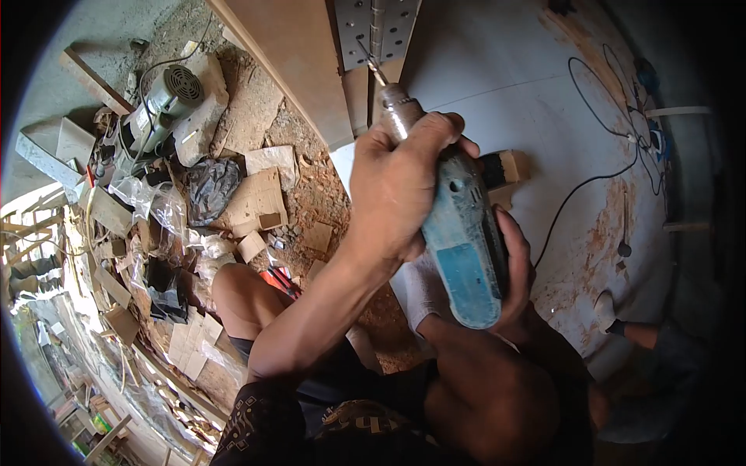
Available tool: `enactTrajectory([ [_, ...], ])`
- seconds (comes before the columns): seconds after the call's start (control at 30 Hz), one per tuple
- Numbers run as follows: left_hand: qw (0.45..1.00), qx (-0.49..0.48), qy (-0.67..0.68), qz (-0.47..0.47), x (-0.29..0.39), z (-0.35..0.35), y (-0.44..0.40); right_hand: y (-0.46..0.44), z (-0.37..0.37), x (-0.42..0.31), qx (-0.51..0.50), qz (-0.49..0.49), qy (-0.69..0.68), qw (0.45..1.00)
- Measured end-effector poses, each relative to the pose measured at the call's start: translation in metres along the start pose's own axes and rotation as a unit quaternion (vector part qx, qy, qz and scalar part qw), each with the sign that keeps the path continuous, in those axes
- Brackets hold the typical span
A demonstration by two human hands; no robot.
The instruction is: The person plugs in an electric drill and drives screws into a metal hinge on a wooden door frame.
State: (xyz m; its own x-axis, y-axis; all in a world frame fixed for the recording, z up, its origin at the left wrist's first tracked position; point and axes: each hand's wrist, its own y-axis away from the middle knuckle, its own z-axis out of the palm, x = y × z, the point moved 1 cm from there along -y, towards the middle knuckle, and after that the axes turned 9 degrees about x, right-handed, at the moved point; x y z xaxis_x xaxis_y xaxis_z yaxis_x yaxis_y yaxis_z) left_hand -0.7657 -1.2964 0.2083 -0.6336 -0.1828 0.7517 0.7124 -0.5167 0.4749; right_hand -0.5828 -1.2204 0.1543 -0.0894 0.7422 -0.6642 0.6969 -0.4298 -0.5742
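Note:
A worn teal power drill (466, 233) is held in both hands, its bit (376, 71) pointing up at a metal hinge plate (373, 31) with several holes. The hinge sits at the edge of a wooden board (299, 70). My left hand (404, 186) wraps round the front of the drill, near the chuck. Around the drill's rear handle, on its right side, my right hand (514, 272) is closed; part of it is hidden behind the tool. The bit tip is close to the hinge; whether it touches cannot be made out.
A grey motor (175, 89), cardboard (260, 200), a black plastic bag (211, 189) and debris lie at the left. A black cable (571, 190) crosses the pale floor at the right. Another person's foot (604, 312) shows at the lower right.

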Motion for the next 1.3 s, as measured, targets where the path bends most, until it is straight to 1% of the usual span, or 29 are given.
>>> enactTrajectory([
  [0.07,0.997,-0.043,0.066,-0.008,0.002,0.007,0.008,-0.004,-0.022,0.000,-0.033,0.014,-0.032,0.999],
  [0.13,0.990,-0.069,0.125,-0.014,0.009,0.014,0.018,-0.021,-0.040,-0.019,-0.055,0.050,-0.056,0.996],
  [0.17,0.989,-0.078,0.127,-0.013,0.011,0.016,0.023,-0.029,-0.048,-0.031,-0.061,0.062,-0.060,0.994],
  [0.23,0.983,-0.103,0.151,-0.001,0.015,0.019,0.030,-0.051,-0.063,-0.061,-0.125,0.128,-0.068,0.981],
  [0.33,0.979,-0.105,0.175,-0.002,0.018,0.020,0.038,-0.080,-0.066,-0.105,-0.153,0.124,-0.096,0.976],
  [0.37,0.978,-0.110,0.178,-0.003,0.017,0.019,0.037,-0.080,-0.067,-0.106,-0.163,0.093,-0.071,0.980],
  [0.43,0.976,-0.108,0.186,-0.029,0.011,0.015,0.035,-0.067,-0.062,-0.105,-0.167,0.071,-0.039,0.983],
  [0.47,0.975,-0.115,0.185,-0.042,0.009,0.014,0.035,-0.052,-0.057,-0.103,-0.145,0.109,-0.018,0.983],
  [0.5,0.975,-0.108,0.189,-0.034,0.009,0.012,0.032,-0.040,-0.051,-0.098,-0.124,0.143,0.002,0.982],
  [0.53,0.976,-0.095,0.193,-0.026,0.008,0.007,0.029,-0.032,-0.040,-0.094,-0.122,0.150,0.006,0.981],
  [0.57,0.984,-0.079,0.162,-0.007,0.005,0.003,0.023,-0.025,-0.024,-0.090,-0.063,0.138,0.012,0.988],
  [0.6,0.985,-0.076,0.157,-0.009,0.005,-0.002,0.019,-0.020,-0.008,-0.086,-0.002,0.125,0.016,0.992],
  [0.67,0.989,-0.067,0.132,0.004,0.007,-0.010,0.009,-0.009,0.017,-0.081,0.039,0.122,-0.008,0.992],
  [0.73,0.991,-0.061,0.120,-0.002,-0.001,-0.014,0.001,-0.007,0.025,-0.075,0.040,0.129,-0.028,0.990],
  [0.8,0.993,-0.048,0.107,0.029,-0.001,-0.013,0.000,-0.003,0.030,-0.066,0.040,0.132,-0.052,0.989],
  [0.87,0.996,-0.029,0.072,0.037,0.000,-0.015,0.001,0.003,0.033,-0.057,0.046,0.134,-0.056,0.988],
  [0.93,0.996,-0.058,-0.003,0.069,-0.002,-0.020,-0.004,0.008,0.035,-0.049,0.051,0.131,-0.060,0.988],
  [0.97,0.996,-0.053,-0.006,0.072,-0.003,-0.023,-0.005,0.011,0.036,-0.046,0.051,0.129,-0.063,0.988],
  [1.03,0.993,-0.042,-0.054,0.092,-0.006,-0.027,-0.006,0.019,0.040,-0.039,0.062,0.135,-0.086,0.985],
  [1.1,0.994,-0.038,-0.050,0.089,-0.007,-0.027,-0.004,0.020,0.041,-0.038,0.075,0.142,-0.108,0.981],
  [1.2,0.995,-0.031,-0.031,0.088,-0.007,-0.024,-0.004,0.019,0.041,-0.036,0.062,0.147,-0.100,0.982],
  [1.3,0.996,-0.032,-0.022,0.085,-0.008,-0.023,-0.007,0.024,0.041,-0.031,0.026,0.165,-0.114,0.979],
])
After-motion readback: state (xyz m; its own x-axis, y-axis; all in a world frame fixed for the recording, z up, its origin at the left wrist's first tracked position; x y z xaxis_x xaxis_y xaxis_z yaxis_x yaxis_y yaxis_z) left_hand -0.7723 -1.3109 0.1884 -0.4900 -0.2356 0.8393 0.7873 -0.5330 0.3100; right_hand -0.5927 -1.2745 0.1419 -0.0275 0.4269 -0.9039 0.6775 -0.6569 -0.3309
